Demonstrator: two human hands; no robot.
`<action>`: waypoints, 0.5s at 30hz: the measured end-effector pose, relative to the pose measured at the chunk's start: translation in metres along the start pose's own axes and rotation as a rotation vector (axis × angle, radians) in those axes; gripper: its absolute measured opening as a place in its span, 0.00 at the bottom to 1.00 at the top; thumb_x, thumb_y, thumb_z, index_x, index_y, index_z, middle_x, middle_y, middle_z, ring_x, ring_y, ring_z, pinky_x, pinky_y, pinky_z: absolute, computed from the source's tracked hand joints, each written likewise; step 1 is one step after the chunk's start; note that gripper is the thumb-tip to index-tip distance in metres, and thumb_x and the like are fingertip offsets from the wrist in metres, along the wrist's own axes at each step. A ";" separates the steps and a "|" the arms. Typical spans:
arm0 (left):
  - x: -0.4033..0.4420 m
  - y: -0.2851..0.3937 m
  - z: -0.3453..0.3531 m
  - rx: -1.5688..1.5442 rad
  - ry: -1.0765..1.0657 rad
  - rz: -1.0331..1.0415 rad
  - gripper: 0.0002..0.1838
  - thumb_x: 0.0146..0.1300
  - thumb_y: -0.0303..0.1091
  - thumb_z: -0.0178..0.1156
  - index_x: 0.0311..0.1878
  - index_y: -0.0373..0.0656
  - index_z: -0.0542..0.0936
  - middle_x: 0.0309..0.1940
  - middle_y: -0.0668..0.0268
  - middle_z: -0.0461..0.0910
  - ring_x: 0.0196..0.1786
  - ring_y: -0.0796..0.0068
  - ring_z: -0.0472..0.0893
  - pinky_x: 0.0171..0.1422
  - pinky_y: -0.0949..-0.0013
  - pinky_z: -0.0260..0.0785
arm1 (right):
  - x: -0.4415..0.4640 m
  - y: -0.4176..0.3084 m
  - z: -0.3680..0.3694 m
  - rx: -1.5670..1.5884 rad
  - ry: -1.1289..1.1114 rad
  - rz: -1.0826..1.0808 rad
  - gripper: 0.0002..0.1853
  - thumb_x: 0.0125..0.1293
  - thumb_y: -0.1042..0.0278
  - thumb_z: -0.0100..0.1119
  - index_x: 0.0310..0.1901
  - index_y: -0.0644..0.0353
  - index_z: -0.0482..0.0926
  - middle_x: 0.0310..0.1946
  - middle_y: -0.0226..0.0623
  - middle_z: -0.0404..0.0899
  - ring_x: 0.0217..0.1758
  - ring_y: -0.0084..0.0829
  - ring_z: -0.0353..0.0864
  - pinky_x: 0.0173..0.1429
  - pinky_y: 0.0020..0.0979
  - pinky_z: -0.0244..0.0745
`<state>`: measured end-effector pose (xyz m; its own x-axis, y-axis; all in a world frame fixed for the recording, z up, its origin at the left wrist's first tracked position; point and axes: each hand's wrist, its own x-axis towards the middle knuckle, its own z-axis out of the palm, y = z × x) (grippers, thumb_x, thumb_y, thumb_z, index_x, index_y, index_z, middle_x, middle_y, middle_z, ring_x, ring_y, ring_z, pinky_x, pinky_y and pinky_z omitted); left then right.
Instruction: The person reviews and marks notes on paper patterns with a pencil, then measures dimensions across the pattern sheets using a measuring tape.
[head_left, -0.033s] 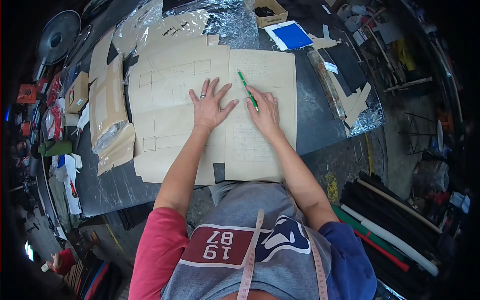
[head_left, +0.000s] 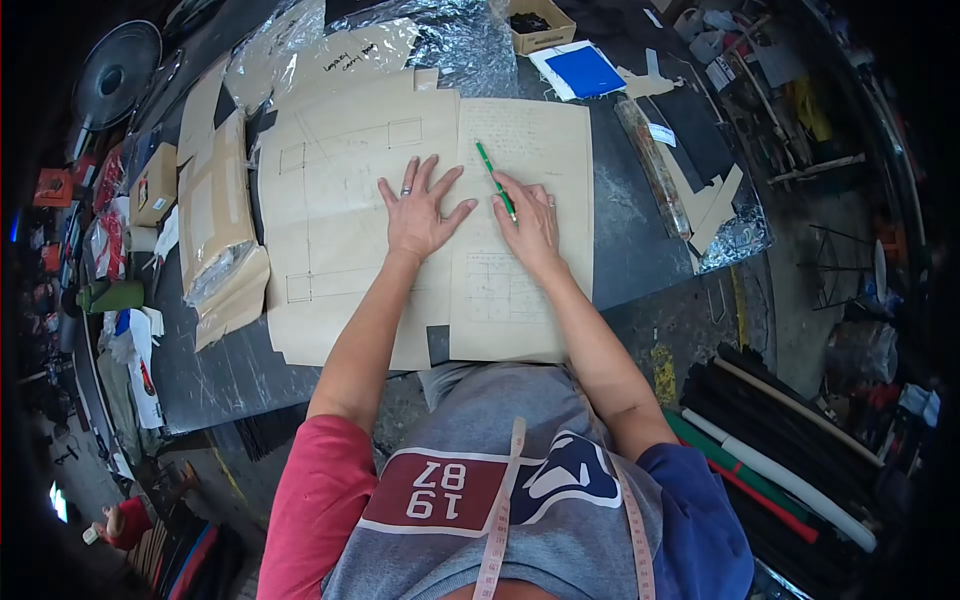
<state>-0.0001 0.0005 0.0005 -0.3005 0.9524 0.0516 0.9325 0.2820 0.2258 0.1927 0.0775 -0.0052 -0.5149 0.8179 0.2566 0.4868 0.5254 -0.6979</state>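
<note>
Left hand [head_left: 418, 224] flat on paper [head_left: 350, 230], holds nothing; right grip [head_left: 530, 228] closed round green pencil [head_left: 484, 154]; outlines [head_left: 299, 288], notes [head_left: 492, 130] drawn, remainder unclear

Green pencil [head_left: 487, 164], blue square [head_left: 583, 73].

Brown paper piece [head_left: 300, 80]: black handwriting, second line begins "carry"; the remaining words are not reliably legible. Grey shirt [head_left: 400, 560]: white numerals "19" and "87" on a maroon panel [head_left: 400, 480], inverted in view. Paper sheet [head_left: 560, 320]: pencil handwriting, too faint to read. Measuring tape [head_left: 497, 540]: graduation numbers, too small to read.
</note>
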 end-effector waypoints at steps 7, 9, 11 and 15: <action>-0.002 -0.003 0.002 -0.006 0.013 0.006 0.38 0.68 0.75 0.56 0.78 0.73 0.73 0.84 0.64 0.61 0.89 0.56 0.51 0.82 0.15 0.31 | -0.004 -0.001 0.000 0.041 0.029 -0.026 0.22 0.74 0.63 0.64 0.68 0.48 0.81 0.56 0.32 0.88 0.53 0.38 0.79 0.63 0.43 0.71; -0.002 -0.002 0.003 -0.016 0.010 0.003 0.38 0.68 0.75 0.56 0.78 0.73 0.73 0.84 0.64 0.61 0.89 0.57 0.51 0.82 0.15 0.31 | -0.006 -0.001 -0.003 0.062 0.028 -0.044 0.22 0.74 0.65 0.64 0.68 0.49 0.81 0.56 0.33 0.88 0.53 0.39 0.79 0.63 0.42 0.71; -0.001 -0.002 0.002 -0.022 0.011 0.001 0.38 0.68 0.75 0.56 0.78 0.73 0.73 0.84 0.64 0.61 0.89 0.57 0.50 0.82 0.15 0.31 | -0.008 0.000 -0.005 0.072 0.028 -0.055 0.22 0.73 0.65 0.64 0.68 0.50 0.81 0.56 0.33 0.88 0.52 0.40 0.79 0.63 0.41 0.71; -0.001 0.000 0.002 -0.024 0.008 -0.003 0.38 0.68 0.75 0.57 0.78 0.73 0.73 0.84 0.64 0.61 0.89 0.57 0.50 0.83 0.15 0.30 | -0.022 -0.002 -0.012 0.100 -0.012 -0.063 0.22 0.72 0.68 0.65 0.67 0.52 0.81 0.56 0.35 0.88 0.52 0.41 0.79 0.63 0.41 0.72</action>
<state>0.0003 -0.0004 -0.0015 -0.3053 0.9504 0.0587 0.9265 0.2822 0.2491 0.2115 0.0609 -0.0012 -0.5508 0.7811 0.2941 0.3808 0.5488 -0.7442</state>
